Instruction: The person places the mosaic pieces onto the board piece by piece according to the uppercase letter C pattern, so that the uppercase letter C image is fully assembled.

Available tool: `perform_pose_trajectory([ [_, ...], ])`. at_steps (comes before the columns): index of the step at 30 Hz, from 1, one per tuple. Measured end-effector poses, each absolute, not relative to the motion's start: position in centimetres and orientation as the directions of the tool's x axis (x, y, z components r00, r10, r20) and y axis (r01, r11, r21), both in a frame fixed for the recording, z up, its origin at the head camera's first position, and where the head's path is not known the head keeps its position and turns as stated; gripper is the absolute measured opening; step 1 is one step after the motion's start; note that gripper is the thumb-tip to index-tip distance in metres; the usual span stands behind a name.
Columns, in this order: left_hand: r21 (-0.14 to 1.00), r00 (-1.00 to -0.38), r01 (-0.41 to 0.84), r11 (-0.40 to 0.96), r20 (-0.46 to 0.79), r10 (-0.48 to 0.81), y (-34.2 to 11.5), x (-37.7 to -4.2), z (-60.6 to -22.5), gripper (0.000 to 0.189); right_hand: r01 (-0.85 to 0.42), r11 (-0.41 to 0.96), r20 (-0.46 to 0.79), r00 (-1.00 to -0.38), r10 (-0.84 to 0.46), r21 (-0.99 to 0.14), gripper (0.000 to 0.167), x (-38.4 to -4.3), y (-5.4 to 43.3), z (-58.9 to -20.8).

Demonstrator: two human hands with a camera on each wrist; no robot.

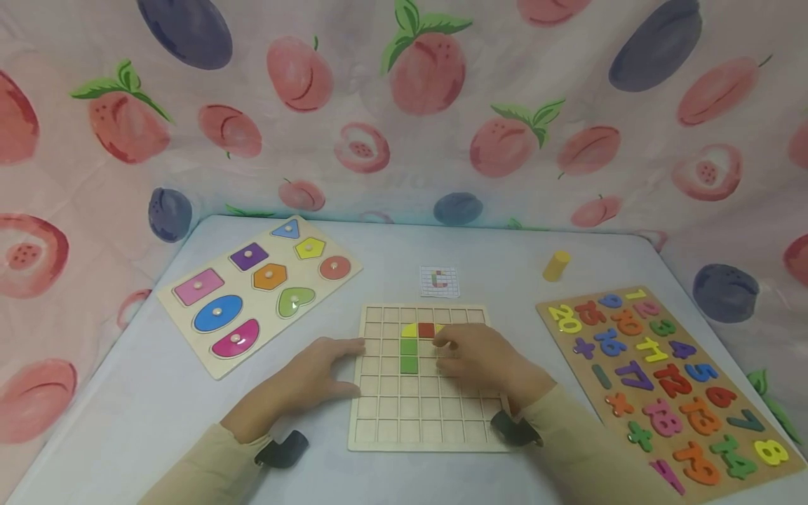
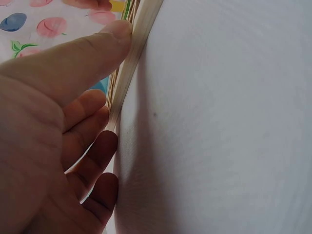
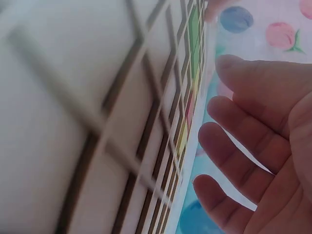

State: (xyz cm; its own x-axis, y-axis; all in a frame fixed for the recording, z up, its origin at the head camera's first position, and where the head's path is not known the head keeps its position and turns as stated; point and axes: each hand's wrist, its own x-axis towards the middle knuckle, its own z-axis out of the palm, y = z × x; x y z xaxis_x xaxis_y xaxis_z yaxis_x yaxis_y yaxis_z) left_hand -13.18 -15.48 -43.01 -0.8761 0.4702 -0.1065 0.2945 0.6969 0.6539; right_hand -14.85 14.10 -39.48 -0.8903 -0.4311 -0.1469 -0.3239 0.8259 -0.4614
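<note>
A wooden grid board (image 1: 391, 428) lies flat in the middle of the table. My left hand (image 1: 312, 372) steadies its left edge, thumb and fingers touching the side; the left wrist view shows the thumb against the wooden rim (image 2: 136, 51). Two green square tiles (image 1: 409, 356) sit in one column, below a yellow rounded tile (image 1: 410, 330). Beside that is a red square tile (image 1: 426, 330), then another yellow tile (image 1: 440, 327) partly hidden by my right hand (image 1: 482, 358). This hand hovers over the board's right half, fingers loosely bent, nothing visible between them.
Behind the board lies a small pattern card (image 1: 440, 282). A yellow cylinder (image 1: 556, 266) stands at the back right. To the left is a knobbed shape puzzle (image 1: 252, 330); to the right, a number puzzle board (image 1: 581, 379). A fruit-print cloth (image 1: 404, 154) hangs behind the table.
</note>
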Motion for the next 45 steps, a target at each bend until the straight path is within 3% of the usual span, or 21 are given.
perform_pose_trajectory([
  [10, 0.65, -0.881, 0.278, 0.707, -0.121, 0.458, -15.3, -13.1, -42.9, 0.067, -0.189, 0.863, -0.174, -0.938, -0.3, -0.469, 0.03, -14.1, 17.9, -39.1],
  [23, 0.637, -0.844, 0.317, 0.703, -0.149, 0.515, -15.6, -12.9, -42.7, 0.083, -0.058, 0.879, -0.239, -0.952, -0.191, -0.473, 0.038, -13.4, 21.8, -39.6],
  [31, 0.64, -0.848, 0.308, 0.704, -0.151, 0.508, -15.6, -12.8, -42.8, 0.085, -0.083, 0.876, -0.161, -0.97, -0.179, -0.475, 0.039, -13.0, 23.4, -40.1],
  [45, 0.627, -0.864, 0.295, 0.721, -0.147, 0.482, -15.5, -12.8, -42.8, 0.084, -0.11, 0.891, -0.151, -0.969, -0.194, -0.441, 0.034, -12.0, 25.4, -40.3],
])
